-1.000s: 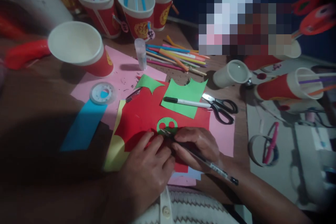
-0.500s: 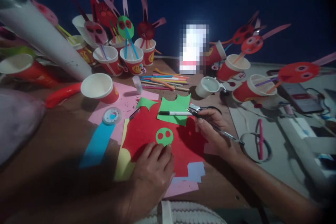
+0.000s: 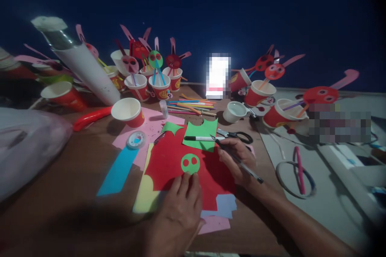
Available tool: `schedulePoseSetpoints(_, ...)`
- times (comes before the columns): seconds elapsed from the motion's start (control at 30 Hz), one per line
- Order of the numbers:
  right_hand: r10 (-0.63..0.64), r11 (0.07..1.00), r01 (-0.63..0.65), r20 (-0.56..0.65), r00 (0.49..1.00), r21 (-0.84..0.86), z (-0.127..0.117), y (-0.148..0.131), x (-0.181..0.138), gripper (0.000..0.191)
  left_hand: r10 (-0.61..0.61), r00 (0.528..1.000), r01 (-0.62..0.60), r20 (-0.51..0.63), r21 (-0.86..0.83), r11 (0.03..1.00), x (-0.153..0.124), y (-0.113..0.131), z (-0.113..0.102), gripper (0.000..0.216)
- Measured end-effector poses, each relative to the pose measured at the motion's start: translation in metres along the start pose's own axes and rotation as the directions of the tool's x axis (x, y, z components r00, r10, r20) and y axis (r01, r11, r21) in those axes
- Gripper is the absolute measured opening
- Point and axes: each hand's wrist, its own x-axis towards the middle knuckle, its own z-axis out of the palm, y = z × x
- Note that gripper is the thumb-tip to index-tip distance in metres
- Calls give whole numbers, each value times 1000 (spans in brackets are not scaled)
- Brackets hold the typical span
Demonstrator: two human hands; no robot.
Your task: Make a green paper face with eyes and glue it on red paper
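The green disc (image 3: pixel 189 165), pierced by two round holes, lay on the red paper (image 3: pixel 169 154) at twelve o'clock from the left hand (image 3: pixel 182 204), the nearer of the two hands, whose outstretched fingers touched its six-o'clock edge without visibly gripping anything. Seen from the right hand (image 3: pixel 241 151), the disc was at nine o'clock, clear of the fingers. That hand was closed around a pen (image 3: pixel 238 160), its long axis running from ten to four, the tip at ten, pointing past the disc rather than toward it. A capped marker (image 3: pixel 199 138) lay at one o'clock from the disc.
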Motion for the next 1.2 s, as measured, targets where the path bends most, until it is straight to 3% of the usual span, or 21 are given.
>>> schedulePoseSetpoints(0.13,-60,994,64,50,997,-86,2,-1,0,21,35,999,-36,31,47,998,0,7,2,57)
schedulePoseSetpoints(0.27,-136,973,144,56,989,-183,0,-10,1,18,-5,998,0,63,76,997,1,12,6,58)
schedulePoseSetpoints(0.5,-139,974,145,46,989,-174,5,-14,-5,14,15,1000,-16,10,89,996,1,10,1,59)
schedulePoseSetpoints(0.67,-47,979,87,207,977,-186,4,-29,-16,6,-19,1000,19,14,30,999,2,11,12,59)
schedulePoseSetpoints(0.77,-146,964,191,233,961,-183,5,-36,-19,2,5,1000,-5,18,-39,999,2,12,22,61)
schedulePoseSetpoints(0.93,-422,859,480,284,861,-178,11,-34,-22,18,-51,997,58,64,-118,991,4,15,18,50)
schedulePoseSetpoints(1.07,-476,810,566,391,787,-154,16,-29,-22,21,-100,992,110,83,-137,984,6,16,4,50)
schedulePoseSetpoints(1.2,-506,766,616,421,753,-180,18,-29,-20,21,-78,991,94,106,-156,983,5,13,1,51)
